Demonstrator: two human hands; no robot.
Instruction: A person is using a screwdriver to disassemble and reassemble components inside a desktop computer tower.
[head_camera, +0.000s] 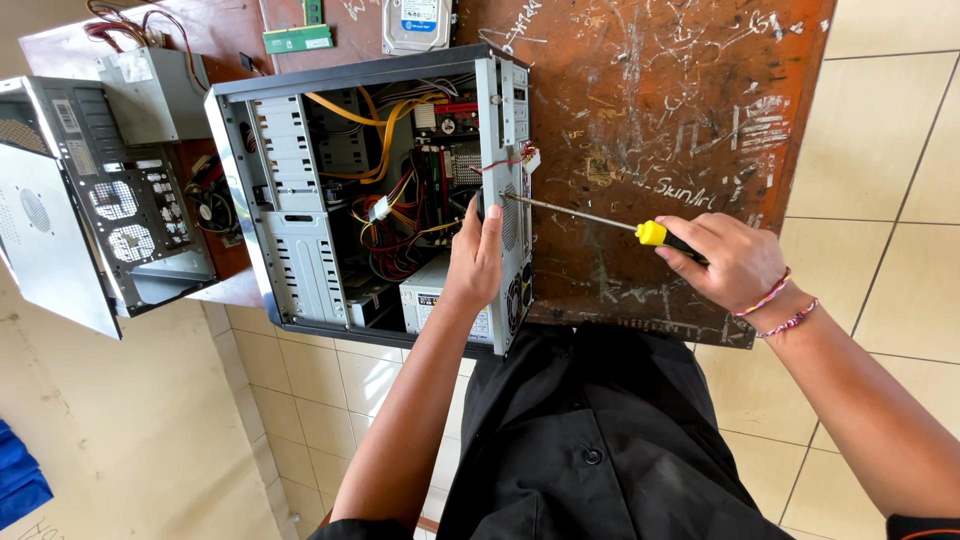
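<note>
I see 1 open PC case (300, 200) on table (650, 100) | left hand (475, 255) grip clamped on case rear edge | right hand (735, 262) grip wrapped around 1 screwdriver (600, 220), tip at rear panel | 1 side panel (60, 230) far left | 1 hard drive (415, 25)

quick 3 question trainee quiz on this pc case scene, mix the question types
1. True or false: the right hand holds a screwdriver whose tip meets the rear panel of the open case.
2. Multiple choice: where is the left hand? A) on the floor B) gripping the rear edge of the case C) on the hard drive
3. Fill in: the screwdriver's handle is black and ____.

Key: 1 true; 2 B; 3 yellow
</note>
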